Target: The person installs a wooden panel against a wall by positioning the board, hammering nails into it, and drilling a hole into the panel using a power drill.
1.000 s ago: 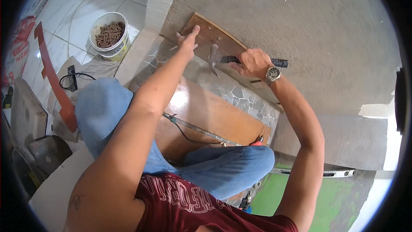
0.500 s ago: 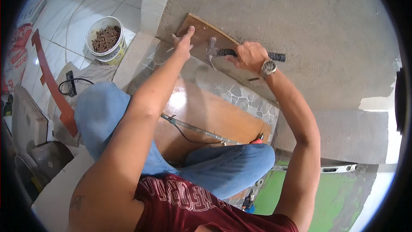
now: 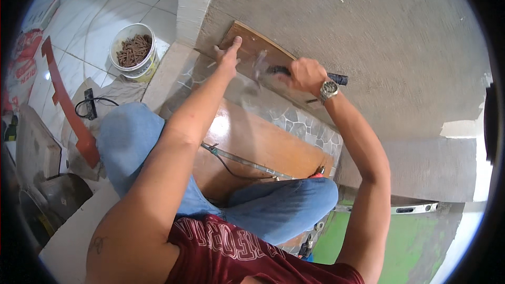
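Observation:
A brown wooden board [image 3: 273, 56] lies along the base of the grey cement wall. Flat against its left end is my left hand [image 3: 228, 58], fingers apart. Thin nail-like pieces stick out from the board, one just below my left hand and another nail [image 3: 312, 101] near its right end. My right hand [image 3: 307, 75], with a watch on the wrist, is wrapped round the black handle of a hammer [image 3: 277, 70]. The hammer's head is smeared by motion in front of the board, so I cannot tell whether it touches a nail.
A varnished wooden panel [image 3: 247, 131] lies before me on stone-patterned tiles, with a metal strip and dark cord across it. At left stand a white bucket [image 3: 152, 63] of brown sticks and a long reddish-brown piece [image 3: 66, 100]. A spirit level [image 3: 410, 209] is at right.
The hammer head has gone from sharp to blurred, and my right hand has shifted slightly downward. My left hand stays on the board. The whole view has shifted slightly.

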The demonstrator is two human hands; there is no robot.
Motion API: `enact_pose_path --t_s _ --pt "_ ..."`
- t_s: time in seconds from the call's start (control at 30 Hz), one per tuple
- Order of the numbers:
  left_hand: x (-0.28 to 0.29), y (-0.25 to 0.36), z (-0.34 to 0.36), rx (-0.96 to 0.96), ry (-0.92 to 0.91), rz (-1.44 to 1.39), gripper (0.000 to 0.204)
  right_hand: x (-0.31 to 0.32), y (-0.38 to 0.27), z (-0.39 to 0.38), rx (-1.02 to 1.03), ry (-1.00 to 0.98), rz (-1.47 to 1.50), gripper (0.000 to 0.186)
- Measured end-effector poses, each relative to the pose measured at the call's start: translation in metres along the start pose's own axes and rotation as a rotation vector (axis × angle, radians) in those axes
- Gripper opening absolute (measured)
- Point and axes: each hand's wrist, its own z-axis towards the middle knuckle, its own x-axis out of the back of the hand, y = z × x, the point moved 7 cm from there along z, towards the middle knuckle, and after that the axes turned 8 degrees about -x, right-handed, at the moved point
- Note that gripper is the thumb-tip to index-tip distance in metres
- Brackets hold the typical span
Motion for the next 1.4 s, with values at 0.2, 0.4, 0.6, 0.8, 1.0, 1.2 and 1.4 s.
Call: enact_pose_path --t_s 0.2,0.4,0.6,0.8,1.0,1.2,1.4 --pt "0.001 0.004 0.006 0.016 -0.019 0.042 0.137 0.013 -0.006 -0.003 -0.001 0.025 -0.002 0.052" --pt "-0.003 0.004 -0.006 0.059 -0.002 0.048 0.135 -0.001 0.005 -0.014 -0.089 0.183 0.054 0.054" --pt "0.01 0.029 0.001 -0.143 0.077 0.397 0.117 -0.029 -0.046 -0.082 -0.079 -0.106 0.277 0.051" --pt "-0.005 0.088 -0.016 -0.872 0.226 0.493 0.064 -0.106 -0.047 -0.123 -0.112 -0.415 0.398 0.05" --pt "-0.03 0.1 -0.019 -0.922 0.095 0.319 0.044 -0.119 -0.021 -0.124 -0.176 -0.426 0.383 0.051" --pt "-0.027 0.116 -0.01 -0.817 0.131 0.492 0.032 -0.119 -0.011 -0.126 -0.176 -0.314 0.557 0.051" --pt "-0.027 0.117 -0.003 -0.717 0.059 0.479 0.031 -0.113 -0.021 -0.128 -0.114 -0.338 0.517 0.051"
